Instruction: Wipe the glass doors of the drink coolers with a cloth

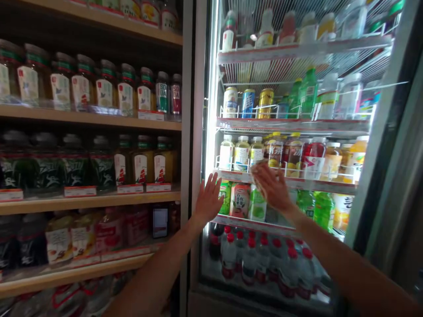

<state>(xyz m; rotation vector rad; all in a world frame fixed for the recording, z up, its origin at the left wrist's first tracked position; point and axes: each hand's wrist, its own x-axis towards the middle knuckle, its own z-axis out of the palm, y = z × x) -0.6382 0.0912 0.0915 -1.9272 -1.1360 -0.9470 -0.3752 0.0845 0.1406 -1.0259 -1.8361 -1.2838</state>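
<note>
My left hand (209,198) is raised with its palm forward and its fingers stretched upward. It is at the left edge of the lit drinks fridge's glass door (274,273), seemingly flat against it. Farther right, my right hand (276,187) is up in front of the glass and slightly blurred. Under its fingers is a crumpled, light brown cloth (258,172), its edges hard to make out. Behind the hands, green and red drink cartons (240,200) stand on a shelf, partly hidden by them.
Wooden shelves (89,119) with rows of bottles stand to the left. A metal upright (190,110) separates them from the fridge. Inside the fridge are cans (248,103), juice bottles (242,153) and red-capped bottles (250,259). A small dark device with a screen (160,222) is at the lower left.
</note>
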